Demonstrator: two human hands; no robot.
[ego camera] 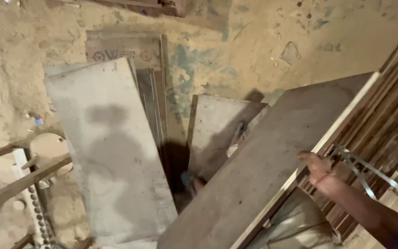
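My right hand (317,167) grips the pale edge of a large brown plywood board (263,166), which slants from the lower middle up to the right. A red thread circles that wrist. Thin bent metal strips (369,177) cross just right of the hand, over a stack of dark wooden boards (392,106). My left hand is out of view. Below the board's left edge show a sandalled foot (238,136) and another foot in a blue sandal (193,180).
A long grey board (111,152) lies on the dusty floor at the left, with more sheets (130,50) beneath and behind it. A smaller board (213,124) lies in the middle. A wooden frame (19,182) and a round disc (47,146) sit at the far left.
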